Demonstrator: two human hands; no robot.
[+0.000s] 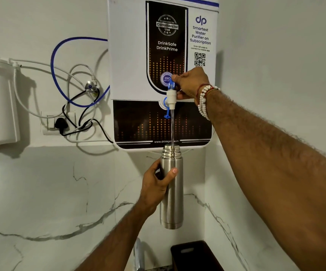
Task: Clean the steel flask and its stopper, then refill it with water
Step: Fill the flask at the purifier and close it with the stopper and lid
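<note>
At the bottom edge a dark object (pixel 193 255) is cut off, unidentifiable. Centre frame, the left hand (pixel 156 186) grips the steel flask (pixel 171 192) — brushed, upright, uncapped — under the tap (pixel 171 94), which the right hand (pixel 191 83) pinches; water streams in.

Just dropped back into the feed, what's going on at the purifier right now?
The person is refilling the steel flask. The left hand grips it upright around its upper body, with the open mouth directly under the tap of the wall-mounted water purifier. The right hand holds the blue tap lever, and a thin stream of water runs straight down into the flask. How full it is cannot be told, and the stopper is not in view.
</note>
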